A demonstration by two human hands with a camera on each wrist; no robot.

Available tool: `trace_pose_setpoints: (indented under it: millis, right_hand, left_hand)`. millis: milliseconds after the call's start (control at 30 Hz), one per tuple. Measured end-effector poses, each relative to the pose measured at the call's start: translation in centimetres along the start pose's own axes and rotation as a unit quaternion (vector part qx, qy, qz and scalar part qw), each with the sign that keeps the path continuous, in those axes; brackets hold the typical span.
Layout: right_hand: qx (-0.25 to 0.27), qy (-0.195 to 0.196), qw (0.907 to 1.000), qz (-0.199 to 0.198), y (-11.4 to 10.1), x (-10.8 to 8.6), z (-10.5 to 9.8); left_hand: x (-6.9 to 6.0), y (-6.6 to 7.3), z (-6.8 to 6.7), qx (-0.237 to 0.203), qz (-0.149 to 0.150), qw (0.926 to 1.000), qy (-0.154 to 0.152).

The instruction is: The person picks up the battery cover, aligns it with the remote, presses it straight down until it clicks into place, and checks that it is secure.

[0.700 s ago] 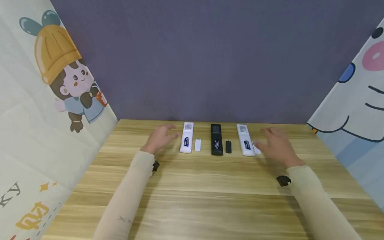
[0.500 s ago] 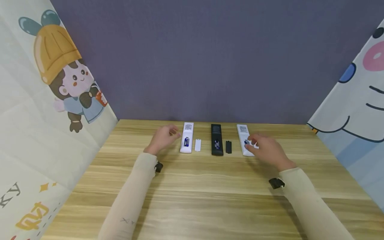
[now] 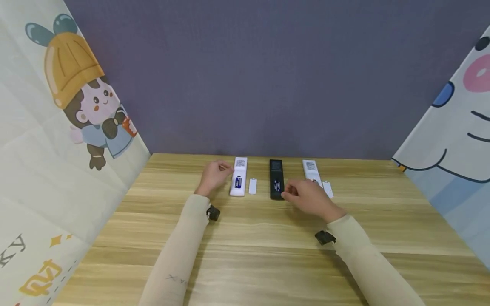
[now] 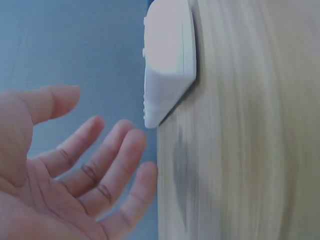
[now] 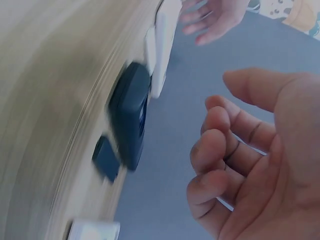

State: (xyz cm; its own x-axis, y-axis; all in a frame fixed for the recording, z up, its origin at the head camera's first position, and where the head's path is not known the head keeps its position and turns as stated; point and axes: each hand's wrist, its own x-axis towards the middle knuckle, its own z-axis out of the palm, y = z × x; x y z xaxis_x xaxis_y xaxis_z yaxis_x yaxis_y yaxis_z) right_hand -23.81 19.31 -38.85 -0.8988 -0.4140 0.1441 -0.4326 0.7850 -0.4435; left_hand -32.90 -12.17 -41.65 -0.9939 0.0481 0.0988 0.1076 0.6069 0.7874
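Observation:
A white remote lies back up on the table, two batteries showing in its uncovered compartment. Just left of it hovers my left hand, fingers loosely bent and holding nothing; in the left wrist view a gap separates them from the white remote. Mid-table is a black remote with batteries inside. My right hand hovers beside it, empty, with loosely curled fingers. It hides the black battery cover in the head view and part of a second white remote.
One white battery cover lies right of the left remote, another white cover right of the far-right remote. A grey-purple panel stands behind the wooden table. Printed cloths hang at both sides.
My right hand has moved left, from the right white remote towards the black one. My left hand has shifted slightly right, closer to the left white remote. The remotes and covers stay put.

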Motion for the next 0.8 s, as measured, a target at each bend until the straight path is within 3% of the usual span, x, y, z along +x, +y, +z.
trace_pose_setpoints:
  millis: [133, 400, 600, 800]
  right_hand:
    - [0.006, -0.007, 0.9999, -0.004, -1.5, 1.0, 0.9]
    - [0.017, 0.002, 0.9998, -0.007, -3.8, 2.9, 2.4]
    - [0.036, 0.018, 0.9992, 0.007, -4.9, 4.8, 3.4]
    - [0.044, 0.009, 0.9981, 0.041, -5.6, 6.4, 4.0]
  left_hand:
    - [0.2, 0.2, 0.5, -0.018, -0.033, 0.9993, 0.007]
    - [0.2, 0.9, 1.1, -0.032, -0.072, 0.9968, 0.016]
    - [0.5, 0.8, 1.5, -0.038, -0.096, 0.9947, 0.002]
    - [1.2, 0.9, 2.1, -0.025, -0.112, 0.9933, -0.009]
